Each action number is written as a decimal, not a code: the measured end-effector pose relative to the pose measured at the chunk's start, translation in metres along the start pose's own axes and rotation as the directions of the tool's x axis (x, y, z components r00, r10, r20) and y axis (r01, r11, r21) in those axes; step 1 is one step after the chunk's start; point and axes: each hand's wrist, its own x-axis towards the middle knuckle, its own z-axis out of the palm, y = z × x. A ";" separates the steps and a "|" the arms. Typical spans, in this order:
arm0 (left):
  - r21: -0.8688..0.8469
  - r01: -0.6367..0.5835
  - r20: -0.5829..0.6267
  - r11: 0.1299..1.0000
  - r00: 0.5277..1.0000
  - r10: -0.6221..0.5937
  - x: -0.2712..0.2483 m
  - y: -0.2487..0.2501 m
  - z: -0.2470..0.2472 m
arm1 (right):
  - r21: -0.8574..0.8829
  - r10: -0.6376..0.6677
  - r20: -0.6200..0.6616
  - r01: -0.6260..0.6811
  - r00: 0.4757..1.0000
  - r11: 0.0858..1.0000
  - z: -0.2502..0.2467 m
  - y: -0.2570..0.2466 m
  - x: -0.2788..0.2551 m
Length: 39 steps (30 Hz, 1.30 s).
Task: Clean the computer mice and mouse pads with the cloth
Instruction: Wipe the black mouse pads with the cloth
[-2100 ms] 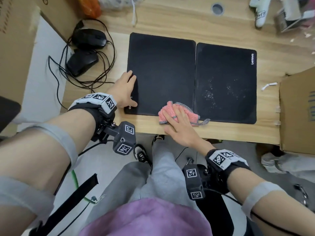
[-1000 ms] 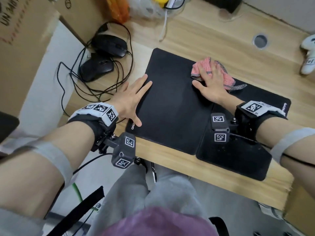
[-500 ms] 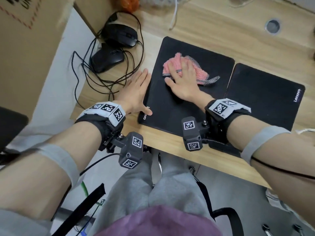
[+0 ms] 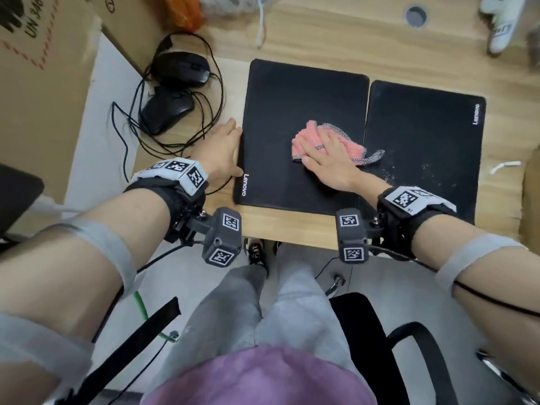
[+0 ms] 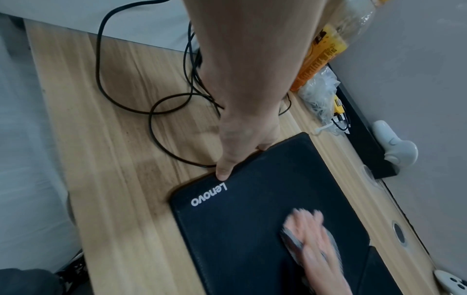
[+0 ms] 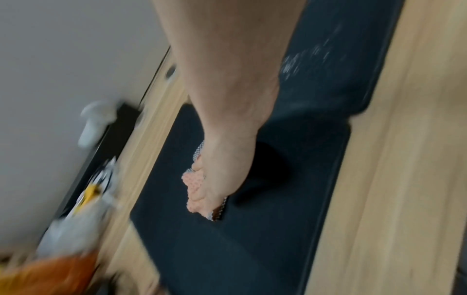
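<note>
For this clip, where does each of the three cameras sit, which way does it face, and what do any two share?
Head: on the head, facing down at the wooden desk; both forearms, left hand, right hand, and legs show.
Left wrist: on the left wrist, looking along the left hand, which touches the left black mouse pad at its edge.
Right wrist: on the right wrist, looking along the right hand, which presses the pink fluffy cloth.
Shared: all show that pad and cloth.
</note>
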 end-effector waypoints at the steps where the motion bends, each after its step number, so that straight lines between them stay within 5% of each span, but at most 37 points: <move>1: 0.002 -0.006 0.004 1.000 1.000 0.006 0.000 -0.001 0.002 | 0.025 0.064 -0.021 -0.064 0.998 0.998 -0.002 0.010 -0.007; 7: 0.081 -0.104 0.021 0.991 0.995 0.102 0.000 -0.010 -0.003 | 0.172 0.298 -0.147 -0.272 0.943 0.947 0.029 -0.038 0.010; 11: 0.032 -0.125 0.040 0.992 0.992 0.124 0.001 -0.014 -0.002 | 0.069 0.038 -0.031 -0.036 0.999 0.997 0.056 -0.094 0.002; 16: -0.056 -0.062 0.064 0.997 0.996 0.065 0.006 -0.017 0.007 | -0.007 -0.155 0.147 0.158 0.977 0.987 0.046 -0.068 -0.011; 21: -0.154 0.002 0.074 0.988 0.997 0.010 0.011 -0.019 0.010 | -0.129 0.076 -0.069 -0.085 0.995 0.988 0.018 0.021 -0.024; 25: -0.178 -0.029 -0.002 0.984 1.000 0.029 0.010 -0.021 0.017 | 0.034 0.279 -0.155 -0.277 0.948 0.960 0.022 0.005 -0.018; 27: -0.167 -0.040 -0.026 0.985 0.999 0.036 0.009 -0.022 0.019 | 0.010 0.180 -0.178 -0.181 0.967 0.983 0.036 -0.026 -0.013; 31: -0.095 -0.078 -0.054 0.992 0.996 0.073 -0.001 -0.022 0.021 | -0.073 -0.107 -0.005 0.106 0.994 0.992 0.064 -0.084 -0.008; 39: -0.184 -0.006 -0.059 0.983 0.998 -0.005 -0.005 -0.029 0.030 | -0.126 -0.193 -0.035 0.187 0.981 0.974 0.048 -0.092 0.021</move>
